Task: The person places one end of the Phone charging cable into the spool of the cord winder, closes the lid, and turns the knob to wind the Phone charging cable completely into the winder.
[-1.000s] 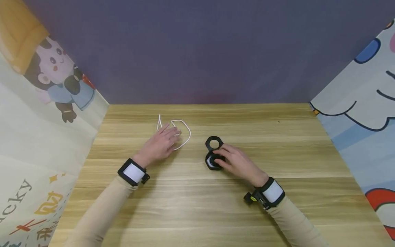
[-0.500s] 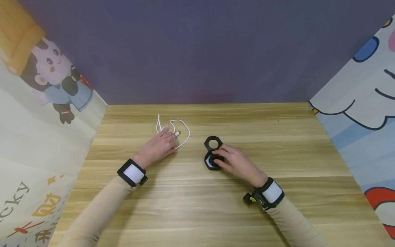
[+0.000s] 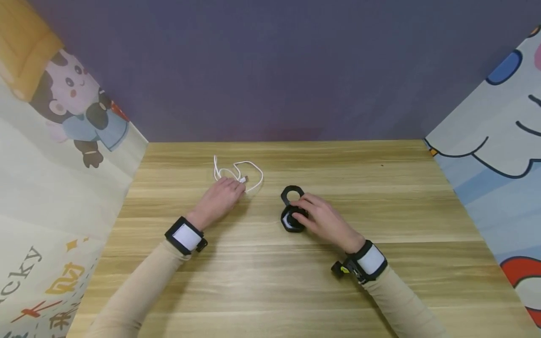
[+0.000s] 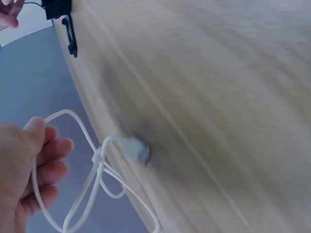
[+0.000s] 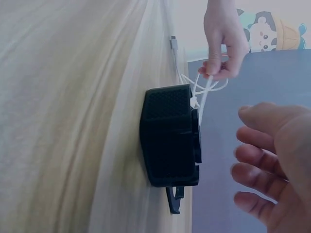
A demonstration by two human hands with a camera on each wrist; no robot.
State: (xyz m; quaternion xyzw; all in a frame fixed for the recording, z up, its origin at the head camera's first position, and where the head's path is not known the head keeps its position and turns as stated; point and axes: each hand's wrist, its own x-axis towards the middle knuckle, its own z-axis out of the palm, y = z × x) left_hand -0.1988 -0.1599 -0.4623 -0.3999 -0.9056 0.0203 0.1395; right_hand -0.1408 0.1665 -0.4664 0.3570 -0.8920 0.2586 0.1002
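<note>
My left hand (image 3: 217, 199) pinches a white USB cable (image 3: 261, 172) between thumb and fingertips, at the middle-left of the table. In the left wrist view, loops of the cable hang from the fingers, and its pale plug (image 4: 138, 149) is close over the wood. To the right stands a small black eight-sided case (image 5: 167, 136), with a flat black ring (image 3: 284, 195) sticking out from its far side. Over the case's right side is my right hand (image 3: 327, 218); the right wrist view shows its loosely bent fingers (image 5: 257, 160) apart from the case, holding nothing.
The wooden table (image 3: 270, 281) ends at a dark blue-purple back panel (image 3: 287, 70). Printed cartoon panels border it on the left (image 3: 46, 188) and right (image 3: 498, 155). A tiny dark speck (image 3: 382, 165) lies at the back right.
My left hand has gone from spread over the cable to pinching it, its fingertips drawn together. The cable's near loop has shifted slightly. My right hand stays almost still by the case.
</note>
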